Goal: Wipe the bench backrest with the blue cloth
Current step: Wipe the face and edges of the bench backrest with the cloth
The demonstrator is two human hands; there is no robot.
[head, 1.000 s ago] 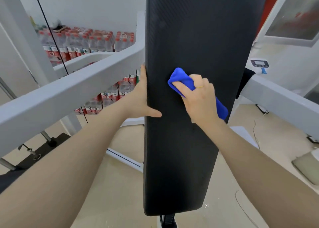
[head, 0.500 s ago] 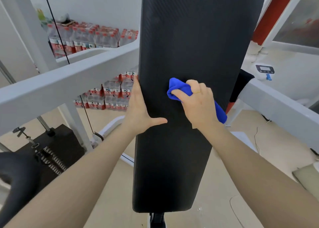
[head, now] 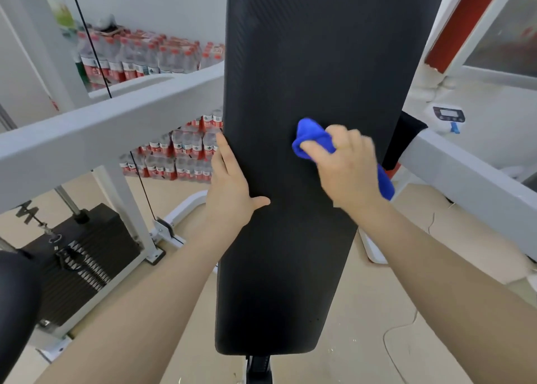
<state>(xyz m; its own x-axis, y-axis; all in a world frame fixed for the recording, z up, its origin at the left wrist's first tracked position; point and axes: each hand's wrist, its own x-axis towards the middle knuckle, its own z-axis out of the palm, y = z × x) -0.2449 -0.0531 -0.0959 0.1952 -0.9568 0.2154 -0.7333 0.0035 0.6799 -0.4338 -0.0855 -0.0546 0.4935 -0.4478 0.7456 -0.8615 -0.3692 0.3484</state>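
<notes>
While my left hand (head: 232,192) lies flat with straight fingers along the edge of the tall black padded bench backrest (head: 305,78), my right hand (head: 348,171) bunches the bright blue cloth (head: 312,138). Its curled fingers press that cloth against the backrest's middle.

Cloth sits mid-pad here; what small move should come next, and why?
Probably slide the right hand with the blue cloth down the backrest, since much pad lies below the cloth while the left hand steadies its left edge.
</notes>
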